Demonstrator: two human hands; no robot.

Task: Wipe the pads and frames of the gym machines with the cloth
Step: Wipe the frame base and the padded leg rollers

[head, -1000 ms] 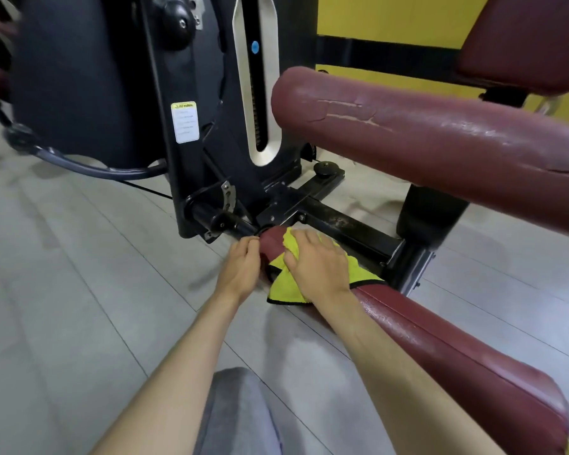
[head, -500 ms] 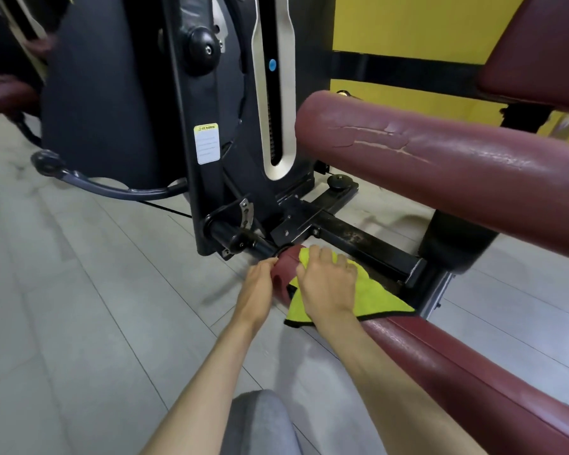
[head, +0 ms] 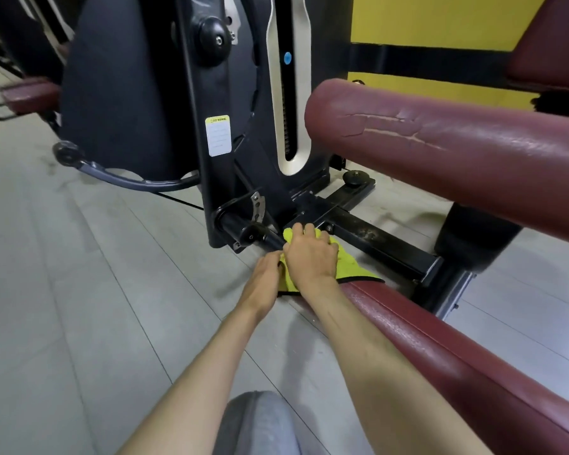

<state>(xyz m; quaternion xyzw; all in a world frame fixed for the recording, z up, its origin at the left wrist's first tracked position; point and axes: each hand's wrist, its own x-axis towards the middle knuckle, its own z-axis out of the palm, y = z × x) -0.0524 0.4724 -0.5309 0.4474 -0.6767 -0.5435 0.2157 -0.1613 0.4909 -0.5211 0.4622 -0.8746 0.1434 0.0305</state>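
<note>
A yellow cloth (head: 350,264) with a dark hem is draped over the far end of the lower maroon roller pad (head: 440,349). My right hand (head: 311,257) lies on top of the cloth, fingers curled over the pad's end near the black axle (head: 243,229). My left hand (head: 265,277) sits just left of it, fingertips against the cloth's left edge at the pad's end. The pad's tip is hidden under the cloth and hands. A second, cracked maroon roller pad (head: 440,152) runs above.
The black machine frame (head: 217,93) with a warning sticker (head: 218,135) rises ahead. A black floor beam (head: 375,241) runs behind the hands. Grey plank floor (head: 79,290) spreads to the left. My grey-clad knee (head: 260,425) is at the bottom. A yellow wall (head: 440,24) stands behind.
My right hand has slid the cloth farther over the end of the lower pad toward the axle, now covering the pad's tip. The left hand stayed beside it. My view moved closer.
</note>
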